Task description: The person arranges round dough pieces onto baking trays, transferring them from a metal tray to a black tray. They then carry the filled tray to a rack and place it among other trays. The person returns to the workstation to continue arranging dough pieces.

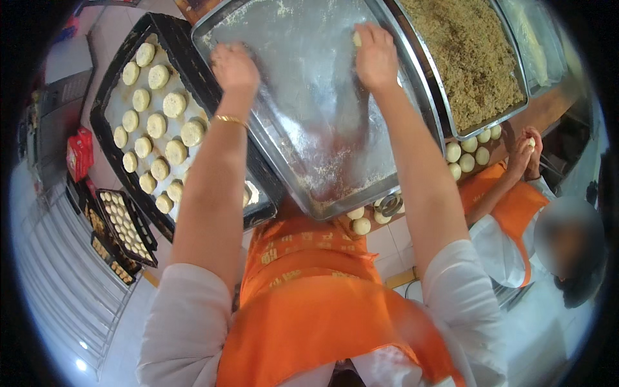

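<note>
A large shallow metal tray (309,96) lies before me, its bottom marked with floury crumbs. My left hand (235,66) is over the tray's left part with curled fingers; what is under them is hidden. My right hand (376,55) is over the tray's right part, its fingers bent, and a small pale piece, perhaps dough, shows at its fingertips. Left of the metal tray, a black baking tray (107,145) holds several round, flat pale cakes (156,126). My left forearm covers part of it.
At the right a metal tray holds brown crumbly filling (464,58). Dough balls (467,162) and a metal ring (388,205) are on the wooden table. A co-worker in an orange apron (508,213) holds a small pale piece. Far left are a metal rack (63,271) and a filled tray (126,225).
</note>
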Demonstrator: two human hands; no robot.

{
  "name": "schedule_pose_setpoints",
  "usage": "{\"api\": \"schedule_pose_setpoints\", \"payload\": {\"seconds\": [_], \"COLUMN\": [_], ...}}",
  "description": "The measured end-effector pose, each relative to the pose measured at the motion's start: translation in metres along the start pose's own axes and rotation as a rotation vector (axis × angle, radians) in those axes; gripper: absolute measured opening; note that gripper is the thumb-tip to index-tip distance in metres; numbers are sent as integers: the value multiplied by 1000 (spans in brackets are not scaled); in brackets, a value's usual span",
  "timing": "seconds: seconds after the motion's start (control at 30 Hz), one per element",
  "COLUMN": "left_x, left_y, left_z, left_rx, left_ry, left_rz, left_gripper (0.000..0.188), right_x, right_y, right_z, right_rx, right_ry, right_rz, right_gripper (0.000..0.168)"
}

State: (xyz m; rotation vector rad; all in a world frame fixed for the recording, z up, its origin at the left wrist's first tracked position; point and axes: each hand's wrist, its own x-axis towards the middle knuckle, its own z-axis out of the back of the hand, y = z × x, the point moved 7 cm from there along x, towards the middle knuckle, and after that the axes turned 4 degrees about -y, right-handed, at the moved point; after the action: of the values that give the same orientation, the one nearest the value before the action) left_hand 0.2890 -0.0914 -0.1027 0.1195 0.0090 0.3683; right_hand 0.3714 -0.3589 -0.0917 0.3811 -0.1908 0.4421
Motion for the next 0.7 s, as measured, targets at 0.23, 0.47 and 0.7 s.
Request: {"api": "schedule_pose_setpoints", "payload": {"seconds": [0.23, 0.47, 0.7], "left_x": [-64, -157, -136], "left_y": [-32, -102, -74], "left_z": [6, 33, 32], "left_rx": [-242, -414, -974], "left_ry": [131, 22, 278], "left_rz": [59, -229, 49], "left_gripper": [28, 46, 49], "right_x": [-46, -156, -165], "right_y": [5, 80, 65], "right_z": [-8, 23, 32], "right_rx": [193, 367, 485], "right_ry": [-32, 84, 167], "right_rz": [17, 130, -207], "right_gripper": [48, 52, 49]}}
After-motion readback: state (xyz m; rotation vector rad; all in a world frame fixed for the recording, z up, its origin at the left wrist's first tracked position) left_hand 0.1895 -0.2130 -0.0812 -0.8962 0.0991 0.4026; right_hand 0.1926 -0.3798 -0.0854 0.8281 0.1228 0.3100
